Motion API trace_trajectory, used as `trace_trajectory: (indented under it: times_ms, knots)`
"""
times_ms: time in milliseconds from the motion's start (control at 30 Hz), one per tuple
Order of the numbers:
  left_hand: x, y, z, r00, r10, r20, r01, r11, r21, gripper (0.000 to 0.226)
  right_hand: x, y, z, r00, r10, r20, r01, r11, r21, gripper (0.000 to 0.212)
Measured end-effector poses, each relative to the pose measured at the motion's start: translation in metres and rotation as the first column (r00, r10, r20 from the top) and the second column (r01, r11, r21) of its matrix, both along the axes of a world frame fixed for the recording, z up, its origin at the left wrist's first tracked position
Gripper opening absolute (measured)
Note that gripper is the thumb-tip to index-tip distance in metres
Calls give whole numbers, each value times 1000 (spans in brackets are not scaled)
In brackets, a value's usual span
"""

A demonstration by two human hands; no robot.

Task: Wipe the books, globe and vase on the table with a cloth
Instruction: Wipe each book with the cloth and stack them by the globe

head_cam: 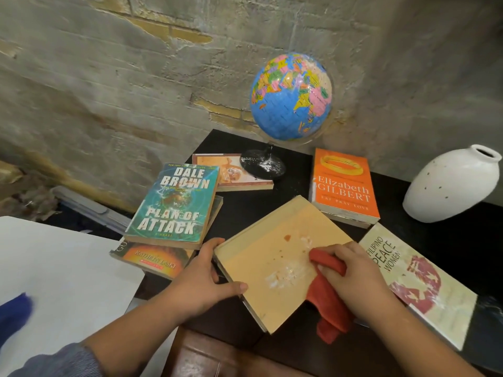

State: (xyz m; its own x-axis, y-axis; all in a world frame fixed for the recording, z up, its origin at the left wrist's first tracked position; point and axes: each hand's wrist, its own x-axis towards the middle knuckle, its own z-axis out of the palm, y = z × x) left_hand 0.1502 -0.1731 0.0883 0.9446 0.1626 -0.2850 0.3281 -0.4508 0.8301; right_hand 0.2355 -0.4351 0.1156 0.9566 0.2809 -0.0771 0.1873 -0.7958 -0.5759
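bare left hand (201, 278), grey-blue sleeve (60, 360) bunched up its arm.

Head view under even, moderate indoor light from above. White glare sits on the upper right of the glossy blue plastic globe (291, 96). The black tabletop (435, 240) reads almost featureless, with soft shadows beneath the books (174, 205). The white panel (68, 268) at near left is close to overexposed; a blue shape (16, 308) on it is blurred. The grey brick wall (109, 77) smears at far left. Wide-angle distortion tilts the white ceramic vase (451, 183) at the right edge. Stains on the plain tan book (275, 257) at centre are sharp.
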Motion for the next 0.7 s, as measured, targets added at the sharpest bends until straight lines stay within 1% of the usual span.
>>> trace_trajectory:
  times_ms: [33,67,133,200,233,300,333,367,433,467,500,533,600,633,700]
  knots:
    - [0,0,-1,1000,-2,0,2,1000,4,90,2,-1,1,998,-56,19,55,998,9,20]
    - [0,1,-1,1000,-2,1,2,1000,6,91,2,-2,0,996,-76,42,76,997,-2,21]
    - [0,1,-2,1000,-4,4,4,1000,5,91,-5,0,-1,999,15,51,-12,999,-47,22]
    - [1,1,-2,1000,-4,6,4,1000,-2,90,-9,2,-3,994,104,19,-103,994,-43,21]
    - [1,0,-2,1000,-3,7,3,1000,-6,90,-5,0,-3,996,93,15,-93,995,-32,22]
    - [2,0,-3,1000,1,11,0,1000,-15,89,11,-4,0,999,-28,47,30,999,-38,22]
    - [2,0,-3,1000,2,12,-2,1000,-18,89,17,-3,2,995,-77,64,81,995,-65,23]
    - [1,1,-4,1000,0,12,1,1000,-16,89,20,-2,3,994,-76,73,83,991,-100,24]
    - [1,1,-4,1000,-7,12,7,1000,-1,88,19,2,4,998,34,52,-25,987,-159,27]
    - [1,1,-4,1000,-7,13,7,1000,3,88,19,3,4,996,87,32,-81,984,-161,27]
    - [2,1,-4,1000,-7,13,7,1000,4,88,22,3,5,995,102,20,-98,984,-151,28]
    - [2,1,-4,1000,-7,12,7,1000,2,88,27,3,6,997,74,20,-71,987,-146,28]
    - [2,1,-4,1000,-8,11,8,1000,-7,87,35,4,7,998,-3,68,15,986,-169,30]
    - [1,1,-3,1000,-10,10,10,1000,-8,87,36,5,7,997,11,79,4,982,-186,30]
    - [1,1,-3,1000,-13,6,13,1000,-3,87,34,9,5,992,121,38,-112,978,-175,30]
